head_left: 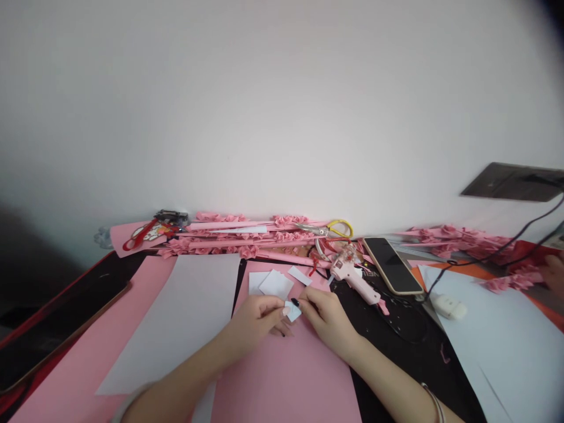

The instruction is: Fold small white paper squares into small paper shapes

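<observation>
A small white piece of paper (292, 312) is pinched between both hands, above a pink sheet (288, 376). My left hand (255, 317) grips its left edge, thumb and index finger together; its lower fingers show beneath. On the other side, my right hand (328, 314) has thumb and finger closed on the right edge. Just beyond the fingers lie several white paper squares (277, 284), overlapping one another. A narrow white strip (300, 275) rests to their right.
A pink glue gun (355, 279) and a phone (392, 265) lie at the right. Yellow-handled scissors (339, 228) rest on pink paper flower stems (247, 241) along the wall. White sheets (176, 317) cover the left. Another person's hand (554, 270) is at the right edge.
</observation>
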{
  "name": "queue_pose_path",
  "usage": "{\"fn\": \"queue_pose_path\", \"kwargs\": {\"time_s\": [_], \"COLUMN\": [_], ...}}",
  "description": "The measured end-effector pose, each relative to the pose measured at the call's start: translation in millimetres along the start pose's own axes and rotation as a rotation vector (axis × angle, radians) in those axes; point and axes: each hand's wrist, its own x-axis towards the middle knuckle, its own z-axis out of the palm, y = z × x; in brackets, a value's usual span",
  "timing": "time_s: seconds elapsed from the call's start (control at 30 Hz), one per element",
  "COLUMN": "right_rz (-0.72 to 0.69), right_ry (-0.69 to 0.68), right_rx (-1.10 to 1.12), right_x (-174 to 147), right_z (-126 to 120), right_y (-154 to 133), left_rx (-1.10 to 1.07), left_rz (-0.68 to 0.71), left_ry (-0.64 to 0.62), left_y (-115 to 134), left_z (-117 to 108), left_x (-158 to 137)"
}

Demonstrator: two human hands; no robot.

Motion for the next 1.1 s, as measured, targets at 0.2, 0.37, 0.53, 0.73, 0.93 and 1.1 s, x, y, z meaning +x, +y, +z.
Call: {"fn": "queue_pose_path", "kwargs": {"time_s": [0.2,0.37,0.53,0.73,0.93,1.1], "right_rz": [-0.107,-0.22,-0.24,-0.281,-0.254,-0.266], "right_ry": [0.108,0.06,0.011,0.012,0.052,0.068], "right_rx": [-0.021,-0.156,-0.234,-0.302,-0.291,-0.239], "right_x": [-1.6,-3.6,-2.9,-2.6,-4.2,-5.1], "right_z": [-1.2,0.2,1.1,-1.0,-0.4,0.0], "right_y": [-1.9,-3.4,-5.8,-8.4,-7.9,-7.5], "left_rx": [-0.037,-0.057,-0.047,-0.02,0.051,0.051], "left_rz": [-0.02,0.028,0.053,0.05,0.092,0.087], "left_ry": [0.059,0.07,0.081,0.118,0.139,0.166], "left_y": [-0.8,0.2,-0.1,-1.1,-0.5,1.8], "left_z": [-1.4,-1.5,-0.9,-0.5,-0.2,-0.3], "left_x": [2.1,2.6,3.1,2.9,1.2,0.5]}}
